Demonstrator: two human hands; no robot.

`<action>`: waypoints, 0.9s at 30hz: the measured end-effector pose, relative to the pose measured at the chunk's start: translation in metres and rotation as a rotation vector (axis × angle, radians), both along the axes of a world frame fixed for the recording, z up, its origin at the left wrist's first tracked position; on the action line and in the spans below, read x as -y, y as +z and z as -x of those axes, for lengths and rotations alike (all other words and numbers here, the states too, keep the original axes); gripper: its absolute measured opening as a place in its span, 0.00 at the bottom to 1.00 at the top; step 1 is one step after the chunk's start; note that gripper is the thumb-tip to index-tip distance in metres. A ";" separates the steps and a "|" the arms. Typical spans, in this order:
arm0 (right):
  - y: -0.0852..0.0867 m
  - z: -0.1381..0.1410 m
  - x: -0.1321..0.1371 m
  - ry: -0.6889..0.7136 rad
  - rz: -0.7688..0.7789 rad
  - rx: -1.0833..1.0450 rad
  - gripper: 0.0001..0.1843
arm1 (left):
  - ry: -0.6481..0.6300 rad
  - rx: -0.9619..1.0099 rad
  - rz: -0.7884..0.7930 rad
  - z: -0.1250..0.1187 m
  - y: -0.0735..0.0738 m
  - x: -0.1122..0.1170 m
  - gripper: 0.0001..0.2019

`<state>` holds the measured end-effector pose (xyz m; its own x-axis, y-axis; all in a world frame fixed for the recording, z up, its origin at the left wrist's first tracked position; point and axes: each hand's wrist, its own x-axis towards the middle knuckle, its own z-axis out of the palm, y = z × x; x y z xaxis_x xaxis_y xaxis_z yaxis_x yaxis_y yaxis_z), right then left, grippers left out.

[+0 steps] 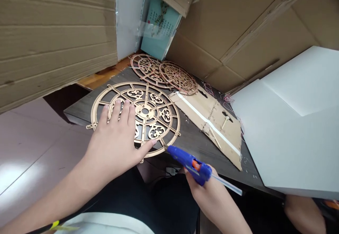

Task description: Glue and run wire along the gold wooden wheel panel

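A large round wooden fretwork wheel (pixel 156 115) lies flat on the dark table (pixel 190 138). My left hand (pixel 116 138) rests on the wheel's left part, fingers spread flat, thumb reaching its near rim. My right hand (pixel 209 188) grips a blue hot glue gun (pixel 189 163) with a clear glue stick jutting from its back. The gun's nozzle points at the wheel's near rim, close to my left thumb.
Two smaller fretwork wheels (pixel 164 73) overlap at the table's far side. A flattened cardboard piece (pixel 212 121) lies to the right. White boards (pixel 291 128) stand at right, cardboard walls surround the back and left, a teal box (pixel 159 29) leans in the corner.
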<state>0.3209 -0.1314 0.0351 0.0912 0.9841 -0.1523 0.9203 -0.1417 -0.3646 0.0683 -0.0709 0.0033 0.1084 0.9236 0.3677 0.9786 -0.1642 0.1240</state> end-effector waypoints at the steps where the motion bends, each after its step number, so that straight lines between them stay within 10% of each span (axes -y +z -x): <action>1: 0.000 -0.002 -0.001 0.007 0.004 -0.023 0.13 | 0.000 0.002 -0.005 0.000 0.000 0.000 0.52; 13: 0.014 0.038 0.014 -0.084 0.088 0.022 0.15 | -0.002 -0.007 -0.028 0.002 -0.004 0.000 0.52; 27: -0.009 0.034 0.009 -0.099 -0.022 -0.143 0.15 | 0.012 -0.029 -0.056 0.004 -0.006 -0.003 0.55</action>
<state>0.2864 -0.1407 0.0260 0.1671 0.9745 -0.1496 0.8406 -0.2201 -0.4949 0.0648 -0.0678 -0.0030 0.1087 0.9028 0.4160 0.9836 -0.1584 0.0867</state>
